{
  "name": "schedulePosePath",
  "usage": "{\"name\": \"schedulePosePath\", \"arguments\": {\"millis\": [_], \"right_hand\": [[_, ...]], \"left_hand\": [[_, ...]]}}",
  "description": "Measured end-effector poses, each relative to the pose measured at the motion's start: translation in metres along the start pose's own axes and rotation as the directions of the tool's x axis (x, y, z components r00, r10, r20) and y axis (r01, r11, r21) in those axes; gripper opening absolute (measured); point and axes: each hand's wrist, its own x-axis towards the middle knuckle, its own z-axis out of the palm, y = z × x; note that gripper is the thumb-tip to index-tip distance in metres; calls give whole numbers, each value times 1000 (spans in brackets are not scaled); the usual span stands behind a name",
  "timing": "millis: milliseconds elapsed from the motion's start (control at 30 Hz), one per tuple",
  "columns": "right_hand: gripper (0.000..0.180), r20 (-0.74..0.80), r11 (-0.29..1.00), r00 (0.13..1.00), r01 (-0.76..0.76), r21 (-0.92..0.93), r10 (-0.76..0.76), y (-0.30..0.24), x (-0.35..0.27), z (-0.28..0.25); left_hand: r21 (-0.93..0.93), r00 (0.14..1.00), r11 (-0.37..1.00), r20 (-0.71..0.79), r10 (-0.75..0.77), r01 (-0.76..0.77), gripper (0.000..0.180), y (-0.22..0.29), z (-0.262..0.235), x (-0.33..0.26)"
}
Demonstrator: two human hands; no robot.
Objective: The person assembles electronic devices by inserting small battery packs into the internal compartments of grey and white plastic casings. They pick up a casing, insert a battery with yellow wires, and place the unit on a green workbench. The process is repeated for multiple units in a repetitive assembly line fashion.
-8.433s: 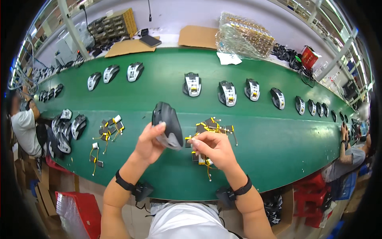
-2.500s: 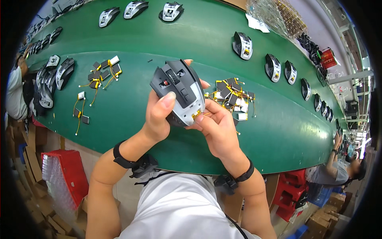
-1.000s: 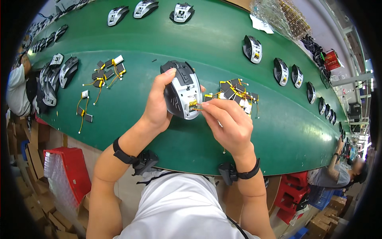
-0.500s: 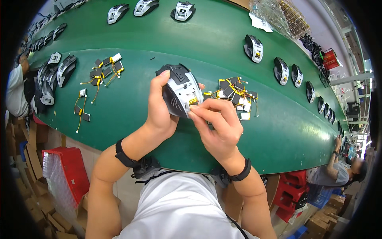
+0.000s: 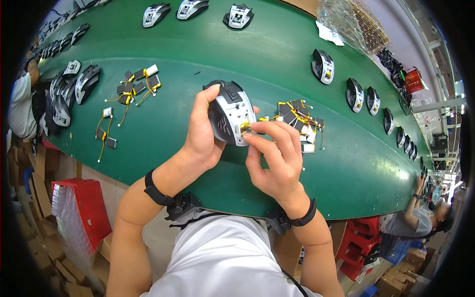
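My left hand (image 5: 200, 133) grips a black and white computer mouse shell (image 5: 230, 113), holding it above the green belt (image 5: 277, 54) with its open inside facing up. My right hand (image 5: 274, 158) pinches a small yellow part (image 5: 244, 126) at the shell's lower right edge, thumb and forefinger closed on it. Just right of the shell lies a heap of small black modules with yellow wires (image 5: 300, 121).
More mouse shells lie spaced along the belt, such as the shell (image 5: 322, 66) to the right and the shells (image 5: 239, 15) at the far edge. Wired modules (image 5: 135, 86) lie left. A stack of shells (image 5: 69, 91) sits far left. A red crate (image 5: 81, 210) stands below. Other workers sit at both ends.
My right hand's fingers have slid down to the shell's lower right edge, pinching the yellow part there. The left hand keeps its hold, with the shell tilted slightly.
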Motion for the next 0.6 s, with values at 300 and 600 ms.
{"name": "schedulePosePath", "arguments": {"millis": [300, 600], "right_hand": [[34, 30, 946, 979, -204, 250, 203, 2, 0, -5], [27, 9, 984, 984, -179, 22, 179, 21, 12, -14]], "left_hand": [[85, 999, 996, 47, 6, -10, 59, 4, 5, -1], [144, 995, 989, 96, 14, -28, 49, 26, -6, 10]]}}
